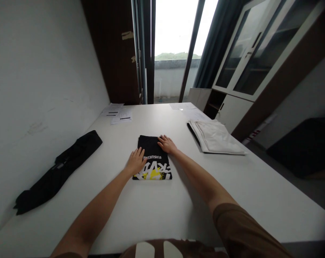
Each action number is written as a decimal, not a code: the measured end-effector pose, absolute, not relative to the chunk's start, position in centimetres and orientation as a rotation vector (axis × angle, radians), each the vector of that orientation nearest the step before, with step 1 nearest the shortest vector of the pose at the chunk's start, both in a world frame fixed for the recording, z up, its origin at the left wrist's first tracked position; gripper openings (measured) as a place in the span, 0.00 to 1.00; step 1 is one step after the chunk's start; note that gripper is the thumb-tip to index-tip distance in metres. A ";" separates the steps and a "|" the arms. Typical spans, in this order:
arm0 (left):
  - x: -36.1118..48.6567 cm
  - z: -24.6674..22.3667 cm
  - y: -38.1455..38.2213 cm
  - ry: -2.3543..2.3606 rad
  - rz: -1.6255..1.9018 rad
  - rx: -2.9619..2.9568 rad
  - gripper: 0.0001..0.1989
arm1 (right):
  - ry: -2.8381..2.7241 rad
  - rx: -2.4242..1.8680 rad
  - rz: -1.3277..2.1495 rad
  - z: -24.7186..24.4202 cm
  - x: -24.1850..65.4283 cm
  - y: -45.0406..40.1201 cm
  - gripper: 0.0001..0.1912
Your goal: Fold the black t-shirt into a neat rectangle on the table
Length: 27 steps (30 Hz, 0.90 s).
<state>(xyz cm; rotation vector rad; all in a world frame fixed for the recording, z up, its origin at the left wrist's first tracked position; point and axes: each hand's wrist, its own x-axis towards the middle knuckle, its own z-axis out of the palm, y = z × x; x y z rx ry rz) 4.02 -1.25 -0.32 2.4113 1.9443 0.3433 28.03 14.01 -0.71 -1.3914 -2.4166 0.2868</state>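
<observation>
A black shirt (153, 148) with white lettering and a yellow print lies folded into a rectangle on the white table (157, 211). My left hand (136, 162) rests flat on its left edge, fingers spread and holding nothing. Across the upper right corner of the shirt lies my right hand (167, 144), also with its fingers apart and nothing gripped. The part of the shirt beneath each hand is hidden.
A long black garment (60, 172) lies at the left by the wall. White folded cloths (216, 136) are stacked on the right, with something dark beneath. Papers (122, 115) lie at the far left corner; more sheets (182, 106) lie at the far right.
</observation>
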 end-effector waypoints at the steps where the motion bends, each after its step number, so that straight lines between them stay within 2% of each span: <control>1: 4.1 -0.4 -1.3 1.953 0.353 2.415 0.31 | -2.359 -1.400 0.267 -0.4 28.1 13.8 0.30; 6: 4.2 -0.4 -1.2 1.976 0.399 2.437 0.30 | -2.250 -1.159 0.196 1.0 28.6 10.8 0.29; 14: 4.3 -0.6 -1.2 1.985 0.440 2.441 0.28 | -2.610 -0.764 0.334 0.9 30.4 4.4 0.35; 27: 3.1 -0.6 0.0 2.152 0.523 2.280 0.22 | -2.695 -0.617 0.409 2.1 30.3 2.1 0.32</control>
